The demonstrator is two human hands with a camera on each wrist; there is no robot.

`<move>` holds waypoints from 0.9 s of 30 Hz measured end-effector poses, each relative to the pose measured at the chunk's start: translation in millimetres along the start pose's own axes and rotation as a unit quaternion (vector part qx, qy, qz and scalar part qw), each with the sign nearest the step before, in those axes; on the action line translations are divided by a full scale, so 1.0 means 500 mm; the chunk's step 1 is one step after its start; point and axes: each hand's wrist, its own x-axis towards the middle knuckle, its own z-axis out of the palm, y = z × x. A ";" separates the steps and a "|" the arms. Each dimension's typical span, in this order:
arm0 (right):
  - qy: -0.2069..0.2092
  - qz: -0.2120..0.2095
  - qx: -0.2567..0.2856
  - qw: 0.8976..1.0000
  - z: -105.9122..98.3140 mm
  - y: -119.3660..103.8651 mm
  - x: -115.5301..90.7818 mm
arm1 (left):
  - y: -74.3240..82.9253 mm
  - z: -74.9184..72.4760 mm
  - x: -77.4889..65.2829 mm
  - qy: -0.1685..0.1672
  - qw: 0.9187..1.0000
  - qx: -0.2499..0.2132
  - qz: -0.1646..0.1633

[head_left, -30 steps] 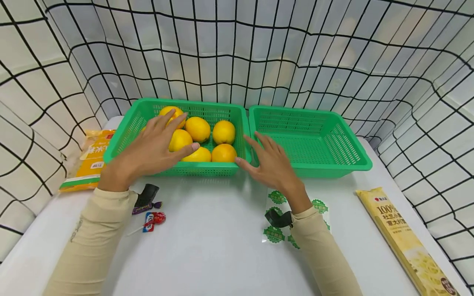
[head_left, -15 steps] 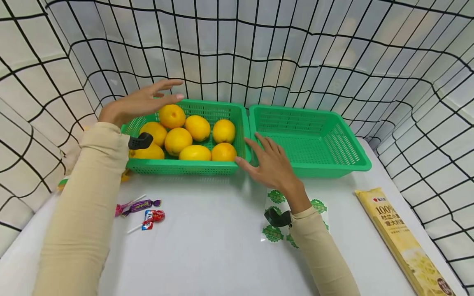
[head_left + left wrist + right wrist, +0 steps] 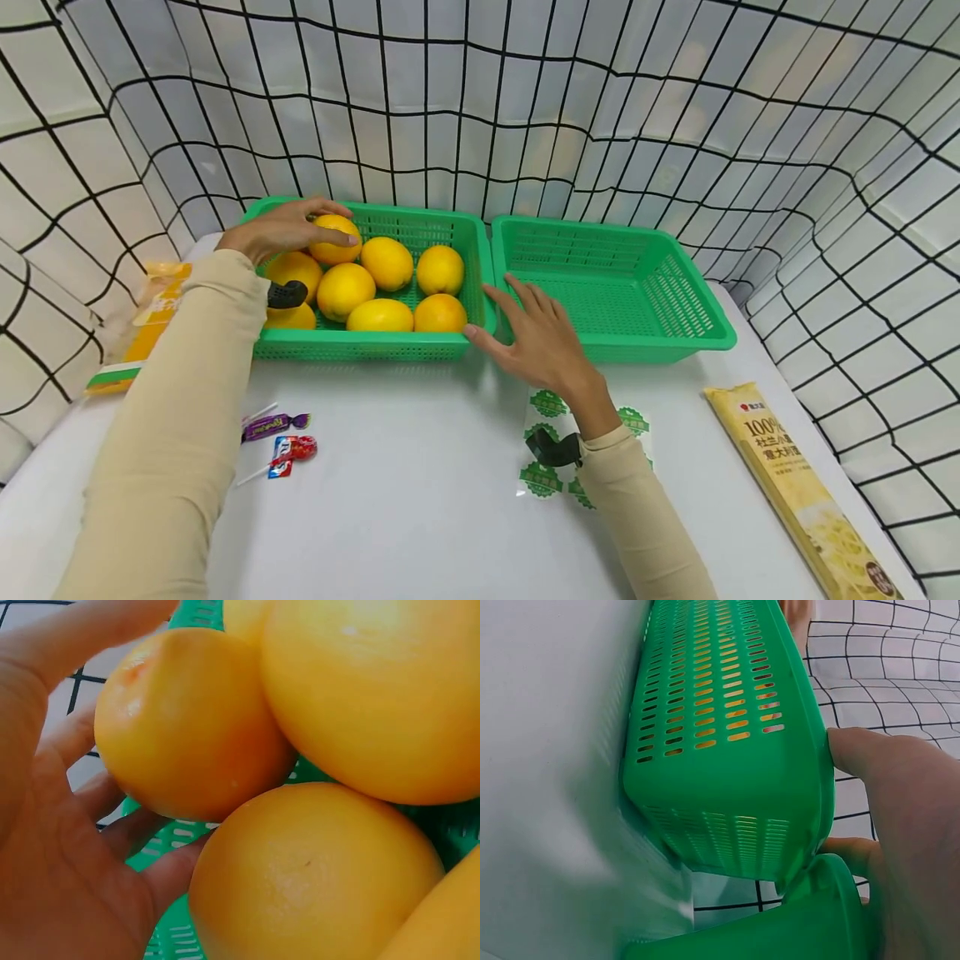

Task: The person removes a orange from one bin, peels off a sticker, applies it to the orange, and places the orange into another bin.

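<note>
The left green plastic basket (image 3: 360, 343) contains several yellow-orange oranges. My left hand (image 3: 266, 232) grips an orange (image 3: 332, 223) at the basket's back left, thumb across its near side and fingers round the far side. In the left wrist view fingertips are hidden behind this orange (image 3: 187, 727); another orange (image 3: 307, 877) lies against the little finger. My right hand (image 3: 543, 346) is at the inner corners of the two baskets, fingers extended. The right wrist view shows its thumb (image 3: 855, 754) touching the left basket's rim. Inside the right green basket (image 3: 652, 342) no fruit shows.
A yellow-orange bag (image 3: 146, 325) lies left of the baskets. Purple candy (image 3: 270, 427) and a red lollipop (image 3: 300, 448) lie in front. A green-printed sticker sheet (image 3: 543, 479) is under the right wrist; a long pasta pack (image 3: 795, 483) lies right. Black netting encloses the back and sides.
My left hand swung from over the front oranges up to the back left, then came down around the orange there. My right hand stayed by the baskets' corners. The head view shifted slightly.
</note>
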 end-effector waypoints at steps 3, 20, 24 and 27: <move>0.005 -0.004 0.002 1.000 0.001 -0.001 0.001 | 0.001 0.003 0.004 0.004 1.000 0.015 0.004; 0.001 -0.001 0.007 1.000 0.001 0.006 -0.004 | 0.048 0.009 -0.004 0.069 0.992 -0.097 0.047; -0.003 -0.004 0.018 1.000 -0.006 0.011 -0.005 | 0.086 0.028 -0.056 0.091 0.983 -0.136 0.084; -0.005 -0.011 0.024 1.000 -0.012 0.018 -0.001 | 0.104 0.059 -0.110 0.099 0.973 -0.168 0.125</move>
